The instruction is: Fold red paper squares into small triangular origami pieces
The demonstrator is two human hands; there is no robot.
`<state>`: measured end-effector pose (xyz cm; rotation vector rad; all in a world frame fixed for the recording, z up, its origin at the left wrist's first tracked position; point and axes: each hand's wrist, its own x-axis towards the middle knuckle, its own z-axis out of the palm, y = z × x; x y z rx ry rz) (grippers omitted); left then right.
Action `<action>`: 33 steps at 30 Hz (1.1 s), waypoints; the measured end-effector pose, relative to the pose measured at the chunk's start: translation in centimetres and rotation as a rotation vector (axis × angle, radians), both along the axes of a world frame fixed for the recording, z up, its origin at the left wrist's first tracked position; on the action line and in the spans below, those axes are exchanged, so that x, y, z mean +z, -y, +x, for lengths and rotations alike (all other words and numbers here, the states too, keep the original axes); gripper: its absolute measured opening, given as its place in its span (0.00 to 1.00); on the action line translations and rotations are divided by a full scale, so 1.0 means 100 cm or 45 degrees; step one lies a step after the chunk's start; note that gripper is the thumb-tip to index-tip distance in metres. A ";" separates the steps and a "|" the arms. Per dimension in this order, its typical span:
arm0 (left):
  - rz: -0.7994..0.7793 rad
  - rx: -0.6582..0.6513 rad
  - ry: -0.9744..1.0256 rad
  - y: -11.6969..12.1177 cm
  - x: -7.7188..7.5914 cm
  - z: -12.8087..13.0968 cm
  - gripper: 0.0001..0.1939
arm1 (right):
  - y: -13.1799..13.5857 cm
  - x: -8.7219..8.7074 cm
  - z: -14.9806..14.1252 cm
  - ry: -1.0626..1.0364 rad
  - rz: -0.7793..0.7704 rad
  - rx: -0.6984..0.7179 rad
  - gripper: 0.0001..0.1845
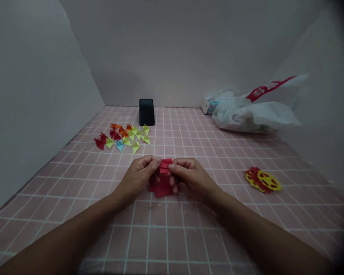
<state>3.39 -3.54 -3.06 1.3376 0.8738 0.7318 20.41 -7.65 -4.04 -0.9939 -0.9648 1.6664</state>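
Observation:
Between my two hands is a small folded piece of red paper (166, 164), with crease lines across it. My left hand (141, 172) pinches its left edge between thumb and fingers. On the other edge, my right hand (190, 175) grips it the same way, thumb on top. Below the held piece, more red paper (163, 188) lies on the pink grid-lined surface, partly covered by my fingers. Beyond my left hand sits a group of several small folded-paper figures (123, 133) in red, orange, yellow-green and blue.
A black phone (146, 112) leans upright at the back. To the right are red and yellow paper cutouts (263, 180). A white plastic bag (249, 114) with red print lies at the back right beside a small box (208, 106). Pale walls enclose the surface.

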 end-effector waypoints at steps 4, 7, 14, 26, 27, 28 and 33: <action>-0.056 0.024 0.004 -0.001 0.000 -0.002 0.17 | 0.000 -0.001 -0.001 0.009 0.007 0.035 0.18; -0.147 0.040 0.041 -0.002 -0.001 -0.002 0.19 | 0.000 -0.002 -0.001 0.017 0.050 0.026 0.19; -0.485 -0.044 0.239 -0.002 -0.007 0.000 0.17 | -0.003 -0.003 0.001 0.129 0.275 -0.047 0.16; -0.026 0.025 -0.004 0.003 0.000 0.000 0.16 | -0.004 0.004 0.005 0.488 0.608 -0.252 0.02; 0.056 0.046 0.001 0.003 0.001 0.000 0.15 | -0.004 0.004 0.005 0.484 0.559 -0.239 0.03; 0.117 0.053 0.011 0.003 0.002 -0.001 0.14 | -0.004 0.004 0.005 0.479 0.498 -0.209 0.04; 0.257 0.040 -0.032 0.003 0.005 0.000 0.09 | -0.001 0.005 0.001 0.567 0.439 -0.119 0.07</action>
